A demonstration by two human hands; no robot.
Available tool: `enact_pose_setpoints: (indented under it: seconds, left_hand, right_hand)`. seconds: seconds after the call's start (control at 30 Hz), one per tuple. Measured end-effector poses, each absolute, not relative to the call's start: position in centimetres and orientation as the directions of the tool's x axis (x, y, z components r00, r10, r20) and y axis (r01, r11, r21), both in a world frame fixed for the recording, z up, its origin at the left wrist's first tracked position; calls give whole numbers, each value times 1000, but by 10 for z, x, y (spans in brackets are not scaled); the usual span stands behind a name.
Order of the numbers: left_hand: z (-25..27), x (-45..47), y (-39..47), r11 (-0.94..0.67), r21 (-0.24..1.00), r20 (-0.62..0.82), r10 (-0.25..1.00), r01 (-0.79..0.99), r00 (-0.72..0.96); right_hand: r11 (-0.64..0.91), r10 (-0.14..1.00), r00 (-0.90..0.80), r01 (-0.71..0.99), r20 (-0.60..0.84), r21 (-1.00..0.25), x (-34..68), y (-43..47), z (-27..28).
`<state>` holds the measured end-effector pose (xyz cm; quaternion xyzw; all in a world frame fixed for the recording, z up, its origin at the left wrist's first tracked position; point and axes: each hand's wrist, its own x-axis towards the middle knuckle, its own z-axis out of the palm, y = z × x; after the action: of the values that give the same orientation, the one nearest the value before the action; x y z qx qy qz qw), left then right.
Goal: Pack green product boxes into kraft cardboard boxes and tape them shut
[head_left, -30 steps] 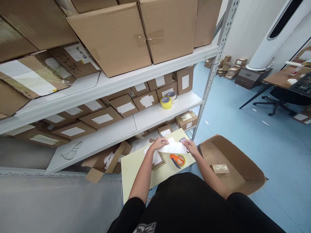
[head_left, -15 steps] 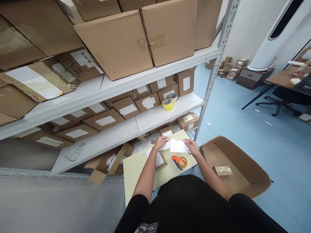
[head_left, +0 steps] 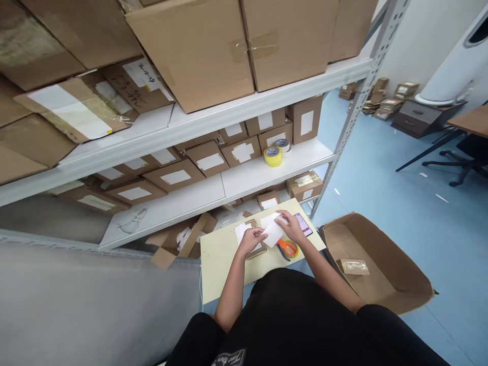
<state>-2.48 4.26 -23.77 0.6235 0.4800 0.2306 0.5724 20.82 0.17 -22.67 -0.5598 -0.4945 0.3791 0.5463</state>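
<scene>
Between my two hands a white paper sheet (head_left: pixel 273 234) is held tilted above the small pale-yellow table (head_left: pixel 221 264). My left hand (head_left: pixel 251 240) pinches its lower left edge. My right hand (head_left: pixel 291 226) grips its upper right part, fingers closed. Another white piece (head_left: pixel 267 220) shows just behind the sheet. Below my right hand lies an orange-handled tool (head_left: pixel 286 248), its kind unclear, against a yellow tape roll (head_left: pixel 293 249). A small cardboard box (head_left: pixel 261 250) with white paper on it is partly hidden by my left hand. A phone (head_left: pixel 303 224) with its screen lit lies to the right.
Shelving (head_left: pixel 244 183) with cardboard boxes stands in front, its yellow tape roll (head_left: pixel 273 157) and white tape roll (head_left: pixel 283 145) near the right end. A large open carton (head_left: pixel 404 269) on the floor at right holds a small taped box (head_left: pixel 354 267). An open box (head_left: pixel 194 236) sits lower left.
My right hand has moved left and up, closer to my left hand, and the white sheet has turned to a slant. The phone is now uncovered. The camera view has shifted.
</scene>
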Motion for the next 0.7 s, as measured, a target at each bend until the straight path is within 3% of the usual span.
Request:
enact_pose_setpoints:
  seconds: [0.1,0.23,0.33,0.7]
  left_hand:
    - [-237,-33,30,200,969,-222,964,147,148]
    - [-228,-39,22,215,976,-217,974,-46,-59]
    - [-221,-37,18,204,972,-217,970,-115,-107]
    - [-208,-12,10,179,970,-194,977,-163,-85]
  right_hand:
    - [-8,923,382,128,42,-992,192,-3,-224]
    - [-78,994,68,-86,-84,-993,176,-9,-216]
    - [-101,994,-56,-193,-92,-976,165,-12,-210]
    - [-85,996,-4,-292,-88,-953,160,-24,-197]
